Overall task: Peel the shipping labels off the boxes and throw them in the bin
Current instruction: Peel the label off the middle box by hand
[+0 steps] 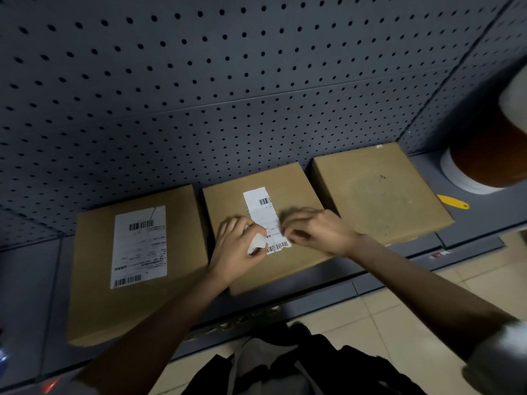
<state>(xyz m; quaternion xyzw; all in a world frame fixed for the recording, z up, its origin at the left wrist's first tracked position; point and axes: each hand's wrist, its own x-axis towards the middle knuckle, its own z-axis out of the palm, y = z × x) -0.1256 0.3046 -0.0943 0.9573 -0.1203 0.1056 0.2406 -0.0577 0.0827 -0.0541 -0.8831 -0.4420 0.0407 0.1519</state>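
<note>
Three brown cardboard boxes lie side by side on a dark grey shelf. The left box [137,303] carries a whole white shipping label [139,246]. On the middle box [228,192] a torn strip of label [261,209] remains stuck. My left hand [236,246] pinches a crumpled, peeled piece of label [256,242] at the strip's left edge. My right hand [316,230] rests on the strip's right edge, fingertips curled onto it. The right box [376,192] has a bare top. No bin is in view.
A grey pegboard wall [228,81] rises behind the boxes. A yellow tag-like tool [453,201] lies on the shelf [427,166] right of the boxes, beside a white and orange roll [484,166]. Beige floor tiles [413,295] lie below the shelf edge.
</note>
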